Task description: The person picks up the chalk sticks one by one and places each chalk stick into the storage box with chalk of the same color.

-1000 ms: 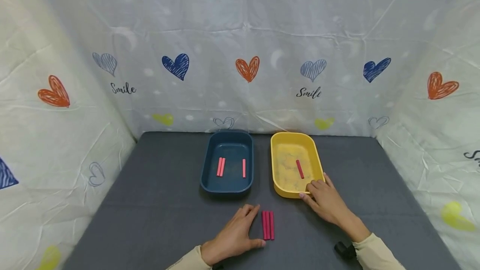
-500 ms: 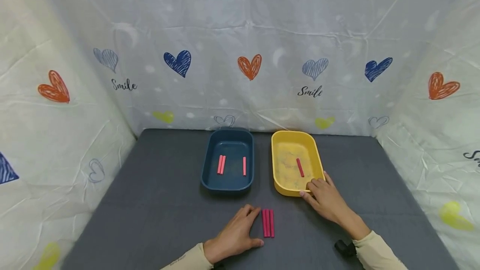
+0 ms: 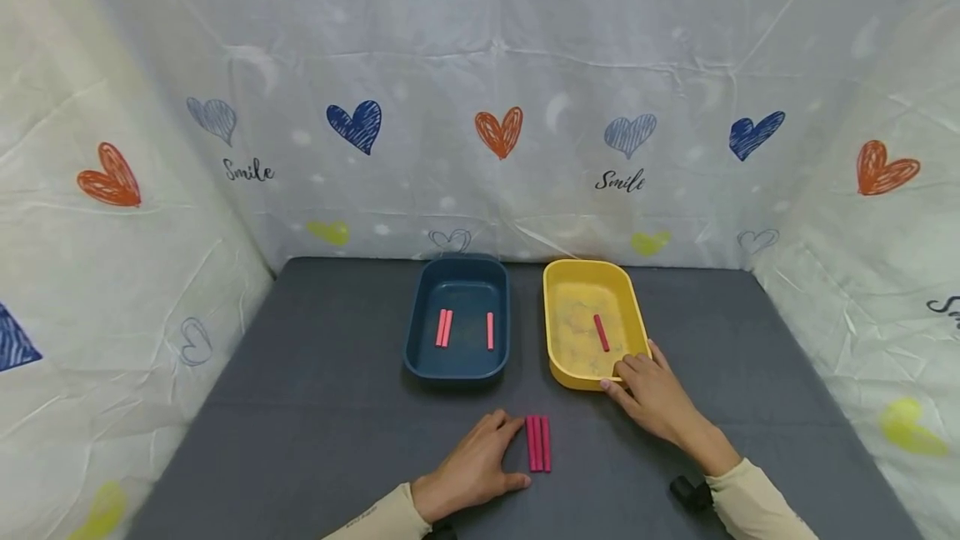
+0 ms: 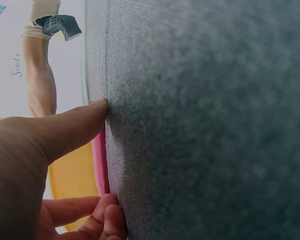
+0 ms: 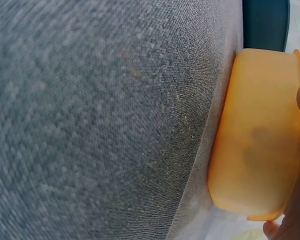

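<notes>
Three dark pink sticks [image 3: 537,444]: laid side by side on the table, ends roughly level, in front of the gap between the two trays. The close row seems arranged so that one hand can span it.

My left hand [image 3: 472,465]: beside the row, thumb and fingers apart, thumb by the near ends, fingers by the far ends. Lengthwise framing of this kind probably serves to square the ends. Whether the thumb presses on them, I cannot tell.

Yellow tray [image 3: 566,340]: beyond the sticks, to the right. Holds one dark red stick [image 3: 602,332], lying slightly aslant.

My right hand [image 3: 663,407]: clamped on the tray's near right corner, fingers over the rim, thumb at the near edge; I judge this a steadying hold, leaving the interior reachable.

Blue tray [image 3: 465,294]: left of the yellow one, apart from it, untouched. Holds a pair of light pink sticks [image 3: 444,328] together and a single light pink stick [image 3: 491,331] toward the right wall; the paler shade suggests sorting by colour.

Grey-covered table [image 3: 322,357]: beneath everything.

Heart-printed cloth [image 3: 427,173]: hung behind and at both sides, presumably as a screen.
</notes>
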The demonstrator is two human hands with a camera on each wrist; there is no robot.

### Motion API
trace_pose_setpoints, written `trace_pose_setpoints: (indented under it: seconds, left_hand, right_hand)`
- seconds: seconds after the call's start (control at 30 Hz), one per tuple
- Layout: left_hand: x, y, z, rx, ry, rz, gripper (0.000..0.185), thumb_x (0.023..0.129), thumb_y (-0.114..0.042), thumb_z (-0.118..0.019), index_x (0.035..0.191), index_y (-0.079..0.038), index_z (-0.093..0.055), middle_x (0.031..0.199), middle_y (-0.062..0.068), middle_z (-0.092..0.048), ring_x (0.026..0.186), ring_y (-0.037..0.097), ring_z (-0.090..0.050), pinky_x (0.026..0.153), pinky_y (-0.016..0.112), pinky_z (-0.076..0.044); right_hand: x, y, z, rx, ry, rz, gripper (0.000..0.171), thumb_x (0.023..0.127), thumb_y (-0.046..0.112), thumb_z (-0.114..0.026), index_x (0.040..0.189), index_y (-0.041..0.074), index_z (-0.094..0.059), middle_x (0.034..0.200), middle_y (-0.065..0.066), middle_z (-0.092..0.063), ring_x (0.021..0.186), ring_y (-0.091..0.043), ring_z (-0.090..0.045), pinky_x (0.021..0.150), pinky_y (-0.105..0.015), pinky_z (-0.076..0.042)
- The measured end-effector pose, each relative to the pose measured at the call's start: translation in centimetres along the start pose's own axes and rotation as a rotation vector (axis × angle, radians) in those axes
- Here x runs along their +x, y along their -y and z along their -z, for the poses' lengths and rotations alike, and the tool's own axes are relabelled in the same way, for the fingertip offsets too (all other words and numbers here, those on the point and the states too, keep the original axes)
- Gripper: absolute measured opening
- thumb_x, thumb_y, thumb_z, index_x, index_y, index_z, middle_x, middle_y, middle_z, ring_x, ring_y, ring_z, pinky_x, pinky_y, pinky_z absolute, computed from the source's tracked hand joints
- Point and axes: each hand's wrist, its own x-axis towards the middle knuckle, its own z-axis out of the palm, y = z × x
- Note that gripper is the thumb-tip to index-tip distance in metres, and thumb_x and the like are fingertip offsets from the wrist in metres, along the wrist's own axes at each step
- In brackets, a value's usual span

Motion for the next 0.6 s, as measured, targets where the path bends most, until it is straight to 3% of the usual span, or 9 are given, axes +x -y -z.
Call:
trace_pose_setpoints:
  seconds: [0.23, 0.47, 0.6]
  left_hand:
    - [0.4, -0.1, -0.4, 0.067, 0.018, 0.015, 0.079, 0.076, -0.052, -0.08, 0.138, -0.01, -0.055, 0.111, -0.002, -0.058, 0.096, 0.01, -0.051, 0.085, 0.032, -0.053]
    - [1.0, -0.1, -0.1, 0.063, 0.033, 0.037, 0.085, 0.074, -0.051, -0.081, 0.142, -0.01, -0.05, 0.109, -0.001, -0.059, 0.098, 0.012, -0.053, 0.078, 0.034, -0.054]
    - [1.2, -0.3, 0.1, 0.067, 0.063, 0.057, 0.085, 0.074, -0.051, -0.081, 0.142, -0.011, -0.05, 0.119, 0.003, -0.06, 0.109, 0.019, -0.057, 0.083, 0.041, -0.055]
  right_hand:
    - [0.0, 0.1, 0.0, -0.002, -0.003, 0.001, 0.022, 0.096, 0.037, -0.062, 0.083, 0.02, -0.055, 0.08, 0.004, -0.054, 0.084, -0.021, -0.058, 0.117, -0.061, -0.022]
    - [0.2, 0.0, 0.2, 0.009, -0.006, 0.005, 0.022, 0.096, 0.037, -0.061, 0.084, 0.02, -0.056, 0.08, 0.005, -0.054, 0.085, -0.021, -0.058, 0.116, -0.062, -0.023]
    - [0.0, 0.1, 0.1, 0.014, 0.01, -0.008, 0.023, 0.096, 0.038, -0.061, 0.084, 0.02, -0.055, 0.081, 0.005, -0.054, 0.088, -0.023, -0.059, 0.117, -0.061, -0.021]
